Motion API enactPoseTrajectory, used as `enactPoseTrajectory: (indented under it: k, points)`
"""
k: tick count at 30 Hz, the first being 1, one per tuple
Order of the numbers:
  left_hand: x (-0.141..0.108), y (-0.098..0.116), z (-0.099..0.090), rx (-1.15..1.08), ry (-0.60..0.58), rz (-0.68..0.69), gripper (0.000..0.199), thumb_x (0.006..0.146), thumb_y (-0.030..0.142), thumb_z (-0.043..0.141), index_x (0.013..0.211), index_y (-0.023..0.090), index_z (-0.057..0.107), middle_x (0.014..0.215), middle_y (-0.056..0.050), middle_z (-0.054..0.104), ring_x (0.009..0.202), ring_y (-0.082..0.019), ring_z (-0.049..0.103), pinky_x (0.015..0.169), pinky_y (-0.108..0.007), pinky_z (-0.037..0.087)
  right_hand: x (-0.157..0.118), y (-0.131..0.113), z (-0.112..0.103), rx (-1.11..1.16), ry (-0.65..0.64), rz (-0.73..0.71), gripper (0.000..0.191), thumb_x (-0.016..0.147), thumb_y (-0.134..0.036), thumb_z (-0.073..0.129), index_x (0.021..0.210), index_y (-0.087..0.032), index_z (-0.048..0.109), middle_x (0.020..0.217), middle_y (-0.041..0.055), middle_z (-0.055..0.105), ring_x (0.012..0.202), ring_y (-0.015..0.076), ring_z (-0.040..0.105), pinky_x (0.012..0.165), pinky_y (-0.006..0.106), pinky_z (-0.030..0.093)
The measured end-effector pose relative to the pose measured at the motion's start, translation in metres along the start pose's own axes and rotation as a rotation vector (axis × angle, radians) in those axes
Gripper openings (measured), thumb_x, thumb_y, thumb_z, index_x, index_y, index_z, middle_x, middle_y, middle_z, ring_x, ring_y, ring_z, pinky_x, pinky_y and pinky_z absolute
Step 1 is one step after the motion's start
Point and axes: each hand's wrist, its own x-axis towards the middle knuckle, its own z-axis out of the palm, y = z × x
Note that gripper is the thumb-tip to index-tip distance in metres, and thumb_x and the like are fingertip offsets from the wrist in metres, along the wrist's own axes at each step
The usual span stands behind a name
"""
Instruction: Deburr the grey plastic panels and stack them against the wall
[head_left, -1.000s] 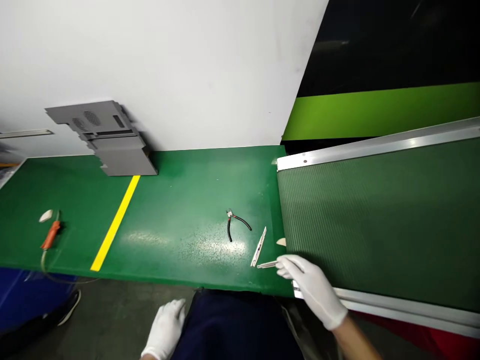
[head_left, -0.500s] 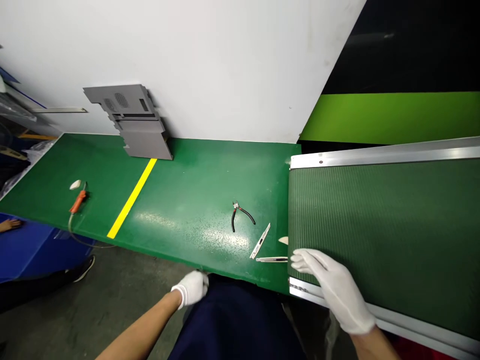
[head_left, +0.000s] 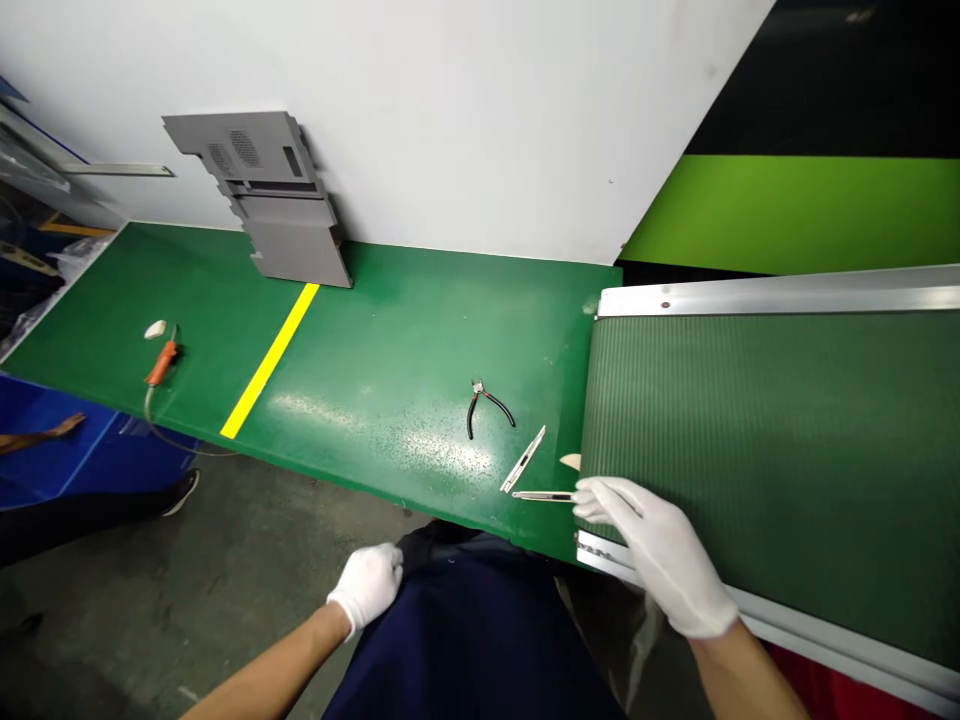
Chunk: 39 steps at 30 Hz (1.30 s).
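Note:
My right hand (head_left: 656, 550), in a white glove, rests over the near left corner of the ribbed conveyor belt (head_left: 780, 440), its fingers stretched out close together. Just left of its fingertips lies a slim cutter knife (head_left: 544, 496) on the green table (head_left: 397, 340); whether they touch is unclear. A second cutter knife (head_left: 523, 460) lies slanted beside it, and black-handled nippers (head_left: 484, 402) are farther back. My left hand (head_left: 369, 585), also gloved, is at the table's front edge against the dark apron (head_left: 472, 640), its fingers curled; anything inside them is hidden.
A grey panel (head_left: 292, 225) leans on the white wall (head_left: 465, 120). Left of the yellow stripe (head_left: 270, 360) lie an orange-handled tool (head_left: 161, 362) with a cable and a small white piece (head_left: 155, 329). Another person's hand (head_left: 69, 424) is over a blue surface at far left.
The view has shifted, so the table and panel sit higher in it. My right hand has moved slightly left towards the knife's end. The other person's hand has moved right.

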Motion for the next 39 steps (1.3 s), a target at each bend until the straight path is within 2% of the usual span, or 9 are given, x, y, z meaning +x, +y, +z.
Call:
enactPoseTrajectory:
  k: [6, 9, 13, 17, 19, 24, 30, 36, 39]
  points:
    - [0.046, 0.030, -0.022, -0.076, 0.337, 0.150, 0.088, 0.074, 0.003, 0.052, 0.161, 0.012, 0.038, 0.171, -0.016, 0.031, 0.160, -0.033, 0.024, 0.130, -0.052, 0.025, -0.002, 0.002, -0.027, 0.034, 0.103, -0.046, 0.048, 0.095, -0.061, 0.064, 0.108, -0.016, 0.076, 0.106, 0.0118, 0.078, 0.098, 0.0284, 0.074, 0.094, 0.044, 0.061]
    - [0.065, 0.066, -0.010, -0.146, 0.139, 0.320, 0.096, 0.067, 0.002, 0.054, 0.161, 0.011, 0.038, 0.172, -0.016, 0.028, 0.161, -0.036, 0.020, 0.132, -0.057, 0.018, -0.005, -0.001, -0.039, 0.068, 0.153, -0.073, 0.046, 0.095, -0.059, 0.066, 0.109, -0.016, 0.076, 0.106, 0.0119, 0.079, 0.098, 0.0283, 0.075, 0.094, 0.045, 0.062]
    - [0.055, 0.075, -0.005, -0.253, -0.139, 0.567, 0.065, 0.076, 0.006, 0.051, 0.137, 0.023, 0.067, 0.145, -0.006, 0.066, 0.139, -0.028, 0.057, 0.127, -0.043, 0.036, -0.007, 0.001, -0.048, 0.120, 0.186, -0.070, 0.044, 0.095, -0.057, 0.068, 0.109, -0.016, 0.076, 0.107, 0.0117, 0.078, 0.099, 0.0281, 0.075, 0.095, 0.044, 0.062]
    - [0.048, 0.048, -0.026, -0.286, 0.355, -0.048, 0.067, 0.088, 0.007, 0.046, 0.154, 0.006, 0.044, 0.166, -0.019, 0.038, 0.156, -0.033, 0.032, 0.131, -0.047, 0.024, -0.008, 0.009, -0.049, 0.155, 0.199, -0.045, 0.043, 0.094, -0.057, 0.069, 0.108, -0.016, 0.076, 0.108, 0.0118, 0.078, 0.098, 0.0278, 0.076, 0.095, 0.043, 0.062]
    - [0.046, 0.044, -0.028, -0.315, 0.394, -0.323, 0.072, 0.089, 0.011, 0.050, 0.157, -0.005, 0.029, 0.169, -0.033, 0.018, 0.158, -0.044, 0.022, 0.129, -0.058, 0.023, -0.009, 0.011, -0.048, 0.160, 0.187, -0.024, 0.043, 0.094, -0.057, 0.069, 0.107, -0.016, 0.076, 0.107, 0.0115, 0.079, 0.098, 0.0274, 0.076, 0.094, 0.043, 0.062]
    - [0.027, 0.072, -0.011, -0.619, -0.166, -0.068, 0.037, 0.079, 0.020, 0.065, 0.115, 0.014, 0.074, 0.125, -0.014, 0.074, 0.115, -0.030, 0.070, 0.106, -0.041, 0.054, -0.013, 0.011, -0.046, 0.126, 0.212, 0.007, 0.042, 0.094, -0.057, 0.070, 0.106, -0.017, 0.077, 0.107, 0.0111, 0.079, 0.098, 0.0268, 0.075, 0.094, 0.041, 0.062]
    - [0.036, 0.075, -0.010, -1.011, -0.556, 0.144, 0.045, 0.086, 0.049, 0.060, 0.117, 0.021, 0.077, 0.123, -0.009, 0.078, 0.118, -0.027, 0.070, 0.109, -0.039, 0.051, -0.011, 0.008, -0.040, 0.146, 0.204, 0.035, 0.043, 0.092, -0.057, 0.071, 0.104, -0.016, 0.078, 0.104, 0.0115, 0.079, 0.095, 0.0267, 0.076, 0.092, 0.041, 0.063]
    - [0.066, 0.063, 0.008, -0.173, -0.311, -0.072, 0.035, 0.085, 0.037, 0.066, 0.105, 0.013, 0.080, 0.125, -0.028, 0.073, 0.134, -0.049, 0.057, 0.117, -0.074, 0.028, -0.024, -0.003, -0.073, 0.121, 0.364, -0.046, 0.041, 0.090, -0.057, 0.072, 0.104, -0.018, 0.078, 0.105, 0.0114, 0.079, 0.096, 0.0273, 0.076, 0.092, 0.042, 0.063]
    - [0.069, 0.066, 0.005, -0.209, -0.327, -0.025, 0.038, 0.092, 0.038, 0.058, 0.113, 0.013, 0.079, 0.126, -0.026, 0.073, 0.127, -0.043, 0.065, 0.116, -0.064, 0.040, -0.033, -0.002, -0.095, 0.106, 0.496, -0.081, 0.041, 0.089, -0.057, 0.073, 0.102, -0.019, 0.077, 0.103, 0.0113, 0.079, 0.093, 0.0275, 0.077, 0.090, 0.042, 0.064]
